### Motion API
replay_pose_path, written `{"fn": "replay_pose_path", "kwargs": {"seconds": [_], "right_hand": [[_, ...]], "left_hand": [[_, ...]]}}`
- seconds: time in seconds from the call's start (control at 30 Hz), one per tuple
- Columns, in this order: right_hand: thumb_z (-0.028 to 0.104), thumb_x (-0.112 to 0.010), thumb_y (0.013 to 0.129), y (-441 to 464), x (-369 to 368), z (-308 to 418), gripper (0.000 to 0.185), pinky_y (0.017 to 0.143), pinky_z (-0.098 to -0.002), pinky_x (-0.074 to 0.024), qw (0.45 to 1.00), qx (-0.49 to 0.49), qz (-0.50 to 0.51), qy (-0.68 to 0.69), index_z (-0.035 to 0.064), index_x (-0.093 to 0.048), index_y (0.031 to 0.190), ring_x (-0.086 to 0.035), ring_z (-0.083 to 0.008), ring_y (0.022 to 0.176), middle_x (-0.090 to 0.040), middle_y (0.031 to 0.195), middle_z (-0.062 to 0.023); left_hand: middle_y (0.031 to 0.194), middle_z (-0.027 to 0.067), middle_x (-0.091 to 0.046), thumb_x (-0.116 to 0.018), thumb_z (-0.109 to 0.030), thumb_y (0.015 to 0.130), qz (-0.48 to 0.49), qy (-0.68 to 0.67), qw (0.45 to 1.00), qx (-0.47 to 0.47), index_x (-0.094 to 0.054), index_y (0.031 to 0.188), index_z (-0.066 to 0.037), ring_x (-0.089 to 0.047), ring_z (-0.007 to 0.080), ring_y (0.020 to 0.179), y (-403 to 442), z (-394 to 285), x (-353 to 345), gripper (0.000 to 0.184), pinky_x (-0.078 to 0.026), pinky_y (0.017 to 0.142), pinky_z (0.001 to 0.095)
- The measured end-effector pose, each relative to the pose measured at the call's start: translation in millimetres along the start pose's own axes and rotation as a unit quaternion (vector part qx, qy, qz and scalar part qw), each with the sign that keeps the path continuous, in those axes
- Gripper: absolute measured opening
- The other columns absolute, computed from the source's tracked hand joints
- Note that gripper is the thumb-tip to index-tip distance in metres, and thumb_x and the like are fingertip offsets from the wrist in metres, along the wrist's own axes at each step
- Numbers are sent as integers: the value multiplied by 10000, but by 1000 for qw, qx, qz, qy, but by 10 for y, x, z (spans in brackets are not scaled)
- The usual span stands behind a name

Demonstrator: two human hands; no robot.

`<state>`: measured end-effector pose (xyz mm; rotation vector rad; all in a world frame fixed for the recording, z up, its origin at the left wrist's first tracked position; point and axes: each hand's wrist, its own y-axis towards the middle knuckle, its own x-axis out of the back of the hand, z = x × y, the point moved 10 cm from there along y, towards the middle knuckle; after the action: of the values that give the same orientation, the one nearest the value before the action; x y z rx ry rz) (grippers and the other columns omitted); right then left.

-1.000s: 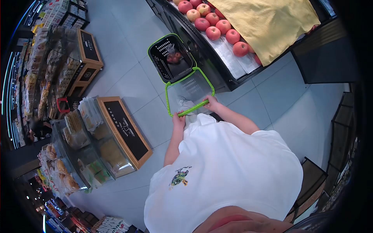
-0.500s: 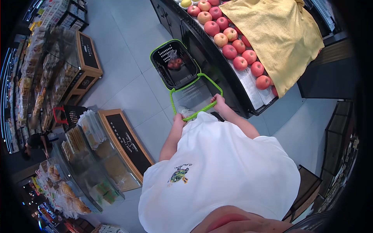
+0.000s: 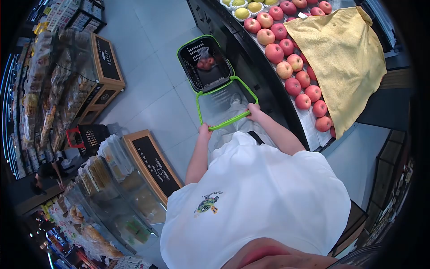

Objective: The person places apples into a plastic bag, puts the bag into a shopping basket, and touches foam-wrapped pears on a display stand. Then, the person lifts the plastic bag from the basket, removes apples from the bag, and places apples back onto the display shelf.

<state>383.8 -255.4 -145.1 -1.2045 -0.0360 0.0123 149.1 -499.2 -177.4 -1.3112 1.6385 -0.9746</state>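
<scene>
A black shopping basket [image 3: 190, 74] with a lime-green rim is in front of me, low above or on the floor; which, I cannot tell. Inside lies a clear plastic bag of red fruit [image 3: 206, 63]. Its lime-green handle [image 3: 200, 105] is swung towards my body. My left hand [image 3: 205, 131] is closed round the handle's near left corner. Near the other end of the same bar, my right hand [image 3: 254, 111] is wrapped round it. Red apples [image 3: 293, 86] sit in rows on a black display stand just right of the basket.
A yellow cloth [image 3: 340, 58] covers part of the apples, with yellow-green fruit [image 3: 242, 13] beyond. To the left stand a bakery shelf [image 3: 107, 58], a glass bread case [image 3: 150, 161] and a black basket with a red handle [image 3: 92, 139]. Another person [image 3: 48, 172] is at far left.
The apple stand and bakery displays have shifted right and down in view. The basket sits slightly higher in the picture, and more of my legs shows. Both hands keep hold of the handle.
</scene>
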Motion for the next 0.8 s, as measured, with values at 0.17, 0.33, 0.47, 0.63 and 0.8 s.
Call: {"fn": "replay_pose_path", "kwargs": {"seconds": [0.17, 0.33, 0.47, 0.63, 0.8], "right_hand": [[-2, -511, 857, 182, -386, 580, 242, 660, -430, -550, 997, 33, -62, 22, 31, -498, 1096, -594, -251, 706, -556, 882, -150], [69, -618, 854, 200, -916, 1405, 457, 659, -485, -626, 944, 195, -128, -235, -81, -402, 1228, -707, -340, 882, -621, 1078, -241], [101, -689, 834, 403, -1575, 1643, 729, 640, -487, -641, 945, 185, -57, -264, -79, -201, 1344, -723, -373, 895, -606, 1156, -275], [107, -653, 846, -84, -2156, 2126, 671, 654, -467, -631, 971, 110, 19, -211, -25, -223, 1343, -715, -348, 940, -565, 1217, -255], [158, -653, 849, 12, -2488, 2360, 708, 743, -443, -602, 984, 67, 64, -152, 57, -204, 1388, -680, -313, 996, -561, 1240, -216]], "left_hand": [[823, 89, -479, -446, -9, 994, 29, -31, 999, 13, -453, 1026, -32, -490, 232, 714, 145, -355, -451, 40, -542, 888, 517], [812, 87, -475, -445, -11, 993, -6, -49, 999, 15, -459, 1001, -34, -478, 236, 708, 367, -876, -702, 29, -520, 890, 525], [895, 117, -483, -436, -29, 987, 66, -58, 996, 6, -471, 1002, -22, -510, 263, 795, 1116, -1290, -756, 39, -531, 903, 484], [909, 119, -481, -434, -71, 1003, 85, -3, 996, 0, -472, 948, -28, -516, 265, 811, 1874, -1701, -784, 80, -542, 868, 444], [914, 124, -472, -425, -50, 977, 34, -38, 998, -24, -449, 949, -26, -515, 267, 806, 1682, -2169, -1088, 43, -541, 777, 426]]}}
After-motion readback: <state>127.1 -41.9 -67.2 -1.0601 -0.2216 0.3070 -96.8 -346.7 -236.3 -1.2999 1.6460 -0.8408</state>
